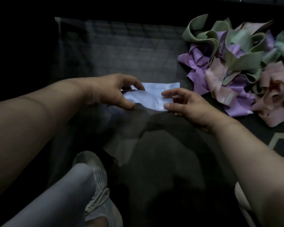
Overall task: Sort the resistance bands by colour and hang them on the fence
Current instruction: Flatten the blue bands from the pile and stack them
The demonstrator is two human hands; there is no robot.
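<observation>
A pale blue resistance band [152, 95] lies flat in the middle of the dim scene. My left hand [111, 90] pinches its left end between thumb and fingers. My right hand [185, 104] pinches its right end the same way. To the right sits a tangled heap of bands [236, 66] in green, purple and pink. A faint wire grid, the fence [129, 41], shows behind the blue band.
The floor is dark. My left leg in light grey trousers [56, 194] and a white mesh sneaker [98, 182] fill the lower left. A pale floor marking [275, 141] lies at the right edge, below the heap.
</observation>
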